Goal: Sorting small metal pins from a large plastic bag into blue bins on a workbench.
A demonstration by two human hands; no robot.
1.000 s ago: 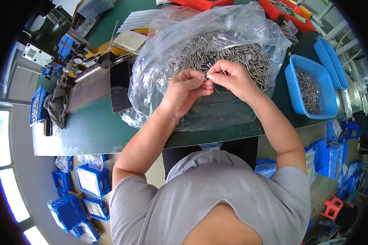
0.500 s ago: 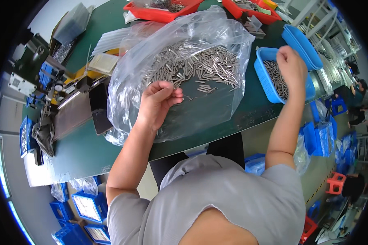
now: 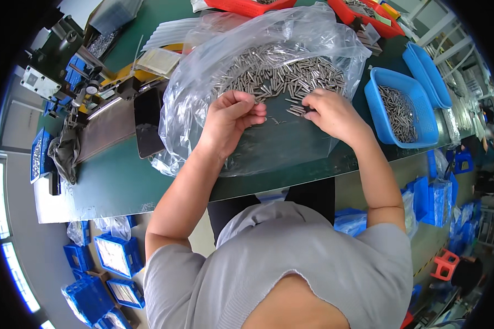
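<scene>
Near the table's (image 3: 121, 181) front edge, the pin heap (image 3: 282, 77) lies just beyond both hands; right hand (image 3: 332, 115) pinches pins at its edge; left hand (image 3: 230, 118) curls loosely, grip unclear.

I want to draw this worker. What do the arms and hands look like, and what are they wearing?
Both arms are bare from the short grey sleeves of a T-shirt down. The left hand and right hand wear no gloves. I see no watch, bracelet or rings on either.
</scene>
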